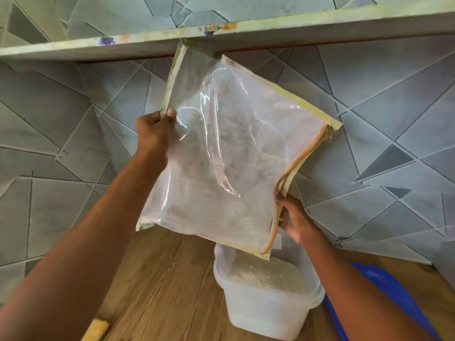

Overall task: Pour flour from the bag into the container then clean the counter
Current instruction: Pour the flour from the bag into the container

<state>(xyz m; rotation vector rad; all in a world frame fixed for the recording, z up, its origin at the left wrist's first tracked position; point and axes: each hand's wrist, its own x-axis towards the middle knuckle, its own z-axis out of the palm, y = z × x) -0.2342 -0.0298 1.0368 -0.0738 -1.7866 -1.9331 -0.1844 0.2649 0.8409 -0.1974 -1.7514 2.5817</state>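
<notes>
Progress, as I judge it: the pouring is nearly over, the cleaning of the tabletop not begun.

1. Tabletop: wood-grain surface under everything. I can make out no loose flour on the part in view, though much of it is hidden by my arms and the bag. Wiping is still owed.

2. Bag: clear plastic with pale yellow trim and an orange zip. I hold it lifted and tilted above the container, its lowest corner, where the zip ends, pointing down into the container's mouth. The plastic looks slack and almost empty; only a cloudy film of flour clings to the inside. I cannot tell whether any flour is falling right now.

3. Container: translucent white tub, standing upright on the tabletop, directly below the bag's corner. A mound of off-white flour fills it close to the rim.

4. Blue item: flat, lying on the tabletop just beside the container; probably its lid, partly hidden by my right arm.

5. Left hand: fingers and thumb pinch the bag's upper left edge.

6. Right hand: fingers curl round the zip edge at the lower right, steering the opening.

7. Yellow sponge-like item: at the near edge, untouched; likely for the cleaning step.
</notes>
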